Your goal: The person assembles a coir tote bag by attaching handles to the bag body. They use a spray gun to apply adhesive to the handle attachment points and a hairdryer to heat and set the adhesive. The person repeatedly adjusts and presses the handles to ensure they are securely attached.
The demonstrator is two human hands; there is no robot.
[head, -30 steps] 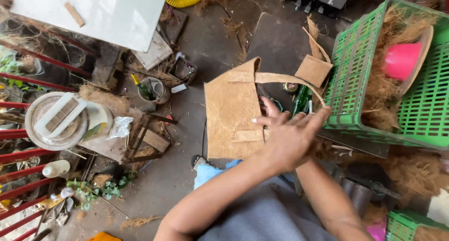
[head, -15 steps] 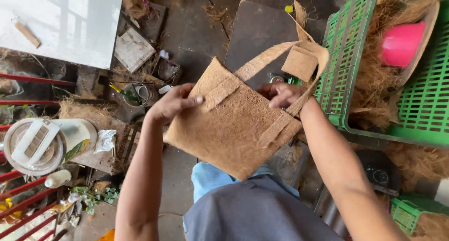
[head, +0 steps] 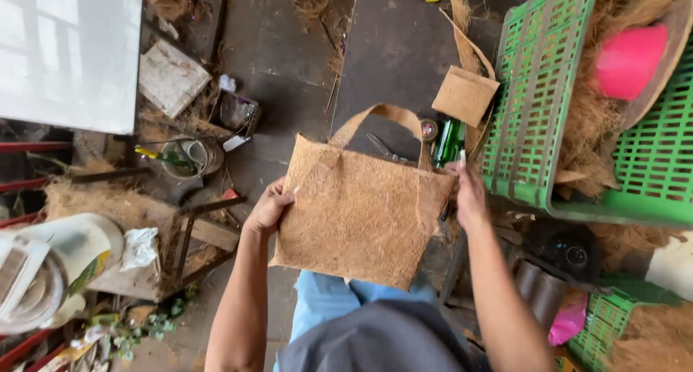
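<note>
Both hands are gripping a brown coir-fibre bag [head: 361,213] by its side edges: left hand [head: 268,208] pinching the left edge, right hand [head: 469,195] the right. Held flat above the lap, handle [head: 382,119] far, face showing; green crate [head: 548,105] right.

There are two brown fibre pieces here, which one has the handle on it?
The large fibre bag held between the left hand and right hand; a looped handle arches over its top. The small fibre square by the green crate has none.

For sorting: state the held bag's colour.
Tan-brown, coarse fibre bag; clearest in the head view.
</note>
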